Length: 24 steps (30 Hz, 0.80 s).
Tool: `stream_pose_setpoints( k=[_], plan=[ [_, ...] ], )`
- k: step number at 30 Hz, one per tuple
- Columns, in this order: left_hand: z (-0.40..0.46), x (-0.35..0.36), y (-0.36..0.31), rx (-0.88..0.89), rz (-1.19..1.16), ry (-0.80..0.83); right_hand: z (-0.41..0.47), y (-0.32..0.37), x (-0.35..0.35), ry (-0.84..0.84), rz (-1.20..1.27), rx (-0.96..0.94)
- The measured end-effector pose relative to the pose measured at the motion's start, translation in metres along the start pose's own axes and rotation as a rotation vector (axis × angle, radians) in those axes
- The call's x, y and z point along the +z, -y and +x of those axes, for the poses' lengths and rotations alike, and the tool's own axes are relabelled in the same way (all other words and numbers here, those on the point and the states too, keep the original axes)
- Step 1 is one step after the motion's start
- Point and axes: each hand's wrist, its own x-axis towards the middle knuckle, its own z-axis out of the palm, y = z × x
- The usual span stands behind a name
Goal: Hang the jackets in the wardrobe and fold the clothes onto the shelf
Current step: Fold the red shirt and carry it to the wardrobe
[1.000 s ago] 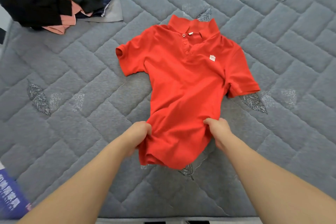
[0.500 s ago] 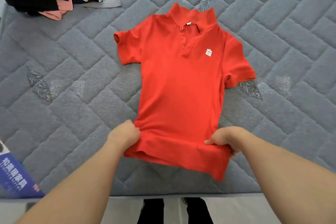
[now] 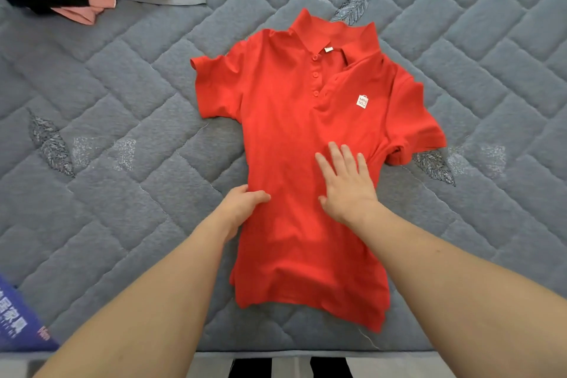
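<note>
Now right hand [image 3: 346,184] flat, fingers [image 3: 336,152] spread on red polo [image 3: 294,132]; left hand [image 3: 242,205] grips its side (fingers curled).

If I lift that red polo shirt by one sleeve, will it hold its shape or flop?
Likely floppy: the red polo shirt lies flat with soft wrinkles, and its hem ripples. Probably light, being a single thin layer on the quilted mattress. It may drag rather than slide on that textured cover, which is perhaps why the right hand presses flat on it while the left hand holds the side seam.
</note>
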Motion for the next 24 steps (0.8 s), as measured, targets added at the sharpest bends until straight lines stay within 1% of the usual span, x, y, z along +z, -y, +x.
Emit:
stream_pose_setpoints(
  k=[1, 3, 4, 5, 7, 10, 11, 12, 13, 14, 15, 16, 17, 18, 19, 20, 22, 23, 24],
  plan=[
    [-0.004, -0.003, 0.000, 0.008, -0.028, 0.026, 0.005, 0.002, 0.003, 0.095, 0.004, -0.020],
    [-0.016, -0.013, -0.002, 0.001, -0.093, 0.098, 0.011, 0.003, 0.009, 0.296, 0.071, 0.068],
    [-0.020, -0.020, -0.002, -0.036, -0.096, 0.151, 0.012, 0.003, 0.012, 0.366, 0.090, 0.119],
    [-0.026, -0.027, 0.000, -0.099, -0.062, 0.215, 0.012, 0.005, 0.014, 0.411, 0.096, 0.157],
    [-0.036, -0.037, 0.007, -0.272, 0.106, 0.344, 0.012, 0.009, 0.016, 0.461, 0.101, 0.214],
    [-0.038, -0.054, 0.014, -0.536, 0.305, 0.460, 0.015, 0.011, 0.014, 0.488, 0.075, 0.260],
    [-0.038, -0.061, 0.014, -0.652, 0.408, 0.475, 0.015, 0.011, 0.014, 0.497, 0.074, 0.273],
    [-0.037, -0.070, 0.014, -0.767, 0.590, 0.487, 0.013, 0.011, 0.014, 0.505, 0.069, 0.282],
    [-0.035, -0.081, 0.015, -0.855, 0.855, 0.474, 0.009, 0.012, 0.013, 0.518, 0.050, 0.285],
    [-0.034, -0.092, 0.017, -0.900, 1.138, 0.446, 0.004, 0.013, 0.014, 0.533, 0.024, 0.285],
    [-0.035, -0.103, 0.019, -0.893, 1.380, 0.370, -0.002, 0.013, 0.016, 0.545, 0.000, 0.289],
    [-0.034, -0.112, 0.019, -0.832, 1.554, 0.256, -0.007, 0.013, 0.019, 0.555, -0.023, 0.300],
    [-0.031, -0.119, 0.017, -0.747, 1.641, 0.143, -0.010, 0.013, 0.021, 0.571, -0.044, 0.318],
    [-0.027, -0.121, 0.011, -0.649, 1.675, 0.037, -0.011, 0.013, 0.022, 0.592, -0.066, 0.337],
    [-0.021, -0.120, 0.001, -0.542, 1.644, -0.060, -0.010, 0.013, 0.022, 0.605, -0.101, 0.345],
    [-0.012, -0.117, -0.011, -0.424, 1.531, -0.169, -0.005, 0.017, 0.018, 0.629, -0.156, 0.338],
    [0.008, -0.103, -0.040, -0.174, 1.103, -0.381, 0.013, 0.033, 0.000, 0.681, -0.245, 0.283],
    [0.019, -0.094, -0.055, -0.051, 0.868, -0.473, 0.023, 0.041, -0.008, 0.646, -0.246, 0.218],
    [0.031, -0.084, -0.074, 0.051, 0.648, -0.543, 0.035, 0.046, -0.015, 0.558, -0.223, 0.150]
  ],
)
